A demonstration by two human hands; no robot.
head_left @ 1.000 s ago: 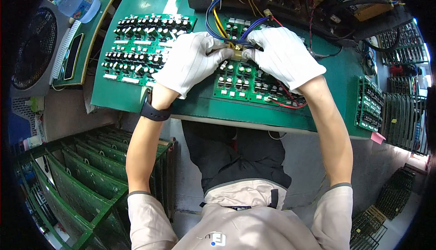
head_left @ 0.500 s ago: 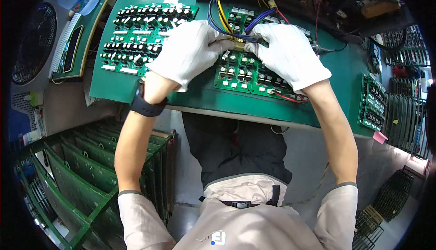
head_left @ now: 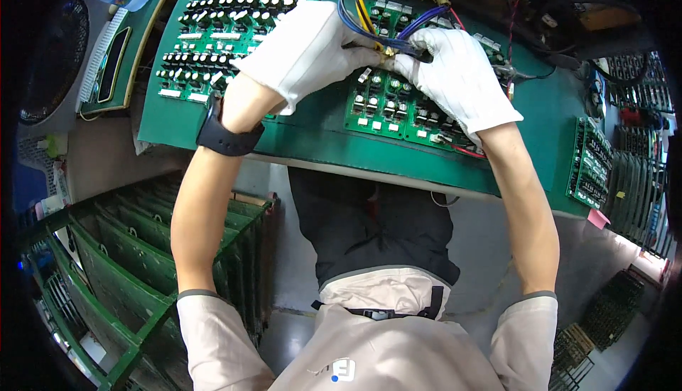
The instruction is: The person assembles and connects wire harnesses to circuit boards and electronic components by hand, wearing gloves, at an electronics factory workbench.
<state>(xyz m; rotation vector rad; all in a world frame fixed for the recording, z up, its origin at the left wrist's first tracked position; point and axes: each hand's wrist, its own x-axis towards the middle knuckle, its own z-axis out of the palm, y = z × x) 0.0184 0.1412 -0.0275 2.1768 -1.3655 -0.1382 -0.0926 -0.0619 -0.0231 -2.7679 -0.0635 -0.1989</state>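
Observation:
White gloves cover both my hands. My left hand (head_left: 307,50) and my right hand (head_left: 458,71) meet over a green circuit board (head_left: 376,110) with components. Between them is a pale yellowish wire connector (head_left: 387,60), pinched from the left by my left fingertips and from the right by my right fingers. Dark blue wires (head_left: 346,16) and yellow wires (head_left: 361,9) loop up and back from it. Purple wires (head_left: 426,19) run beside my right fingers. My fingers partly hide the connector, so I cannot tell how far it sits on the board.
Left of my hands, a larger populated board panel (head_left: 213,50) lies on the green mat (head_left: 312,151). Dark equipment with cables (head_left: 568,7) stands at the back right. Another board (head_left: 591,160) rests at the right edge. A green rack (head_left: 135,249) is below left.
Both hands and the connector appear slightly further right and higher in view, and the boards and bench have shifted a little too. The pinch on the connector continues.

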